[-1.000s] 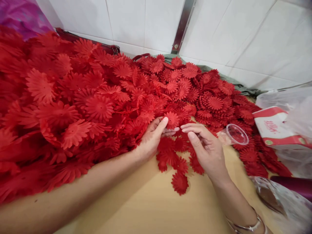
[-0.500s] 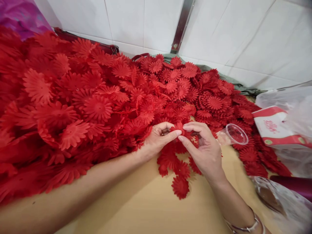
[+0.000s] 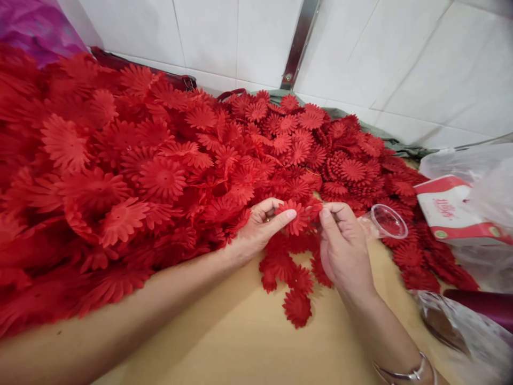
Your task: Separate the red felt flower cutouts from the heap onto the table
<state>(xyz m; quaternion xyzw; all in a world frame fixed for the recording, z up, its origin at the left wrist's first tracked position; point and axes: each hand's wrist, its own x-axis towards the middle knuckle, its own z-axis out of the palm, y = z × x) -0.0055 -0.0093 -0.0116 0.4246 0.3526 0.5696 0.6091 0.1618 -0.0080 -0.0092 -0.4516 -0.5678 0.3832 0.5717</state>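
My left hand (image 3: 262, 224) pinches a red fabric flower (image 3: 296, 216) between thumb and fingers. A short way to its right, my right hand (image 3: 345, 243) is closed on a smaller red flower piece (image 3: 313, 208), held by its edge. Below both hands, several loose red flowers (image 3: 297, 307) lie on the tan table. A big heap of red flower pieces (image 3: 160, 176) spreads behind my hands and along my left forearm. The fingers behind the left-hand flower are partly hidden.
To the right are a clear plastic cup (image 3: 388, 221), a red and white box (image 3: 451, 208) and clear plastic bags (image 3: 476, 337). A purple bag (image 3: 36, 29) stands at the back left. White tiled wall (image 3: 208, 32) with a metal strip (image 3: 298, 45) closes off the back.
My hands have come apart. The right hand has moved slightly right with a small flower piece between its fingers, while the left hand stays almost in place, holding its flower.
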